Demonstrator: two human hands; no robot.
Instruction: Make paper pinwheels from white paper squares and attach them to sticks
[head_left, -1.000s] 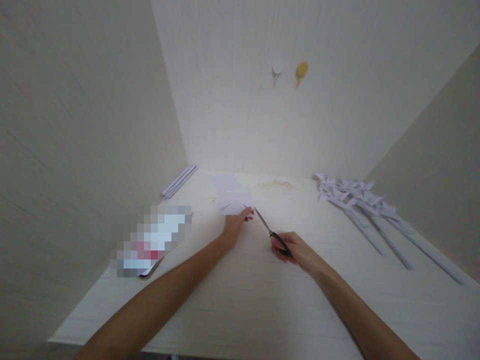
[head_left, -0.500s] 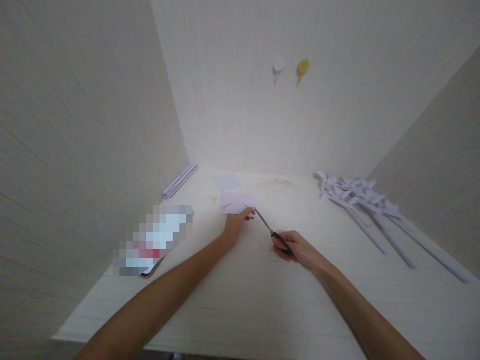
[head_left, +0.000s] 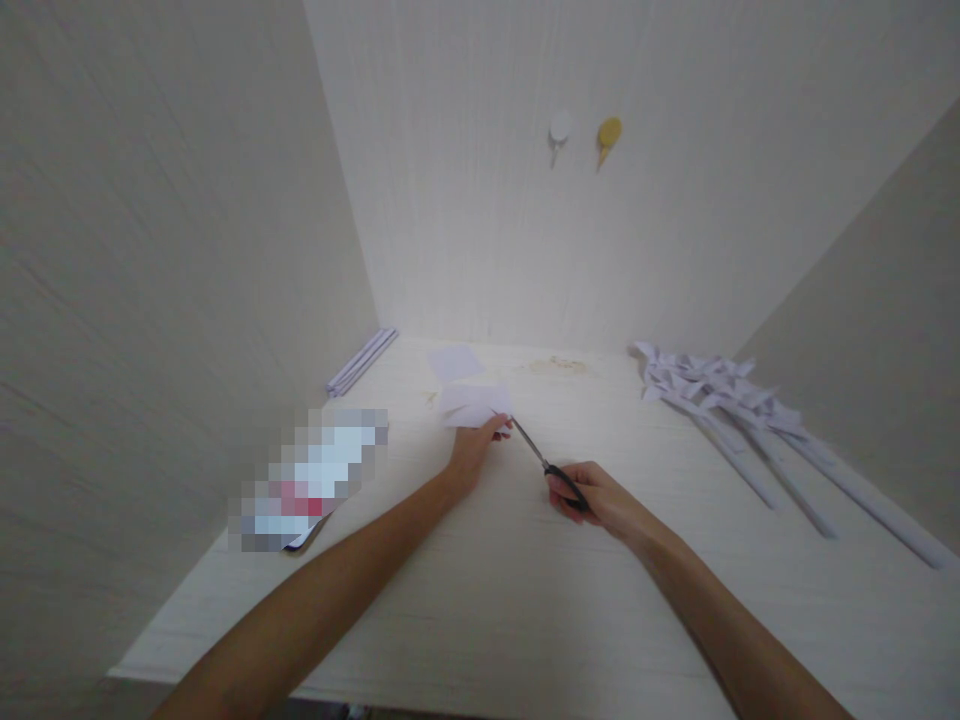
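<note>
My left hand (head_left: pixel 480 447) is closed on the near edge of a white sheet of paper (head_left: pixel 474 402), which has slits cut into it. In my right hand (head_left: pixel 579 490) are black-handled scissors (head_left: pixel 564 486), their blades pointing up and left. The blade tips meet the paper's right corner, close to my left fingertips. The blades look closed or nearly so. Just behind the held sheet, a second square of paper (head_left: pixel 455 363) lies flat on the white table (head_left: pixel 480 590).
Several paper pinwheels (head_left: pixel 705 385) on rolled paper sticks lie at the right. A bundle of rolled paper sticks (head_left: pixel 363 362) rests along the left wall. Nearer on the left is a phone (head_left: pixel 315 480), its screen blurred out. Two hooks (head_left: pixel 610 132) are on the back wall.
Almost nothing differs. The view has shifted very slightly, while both hands, the paper and the scissors keep nearly the same places.
</note>
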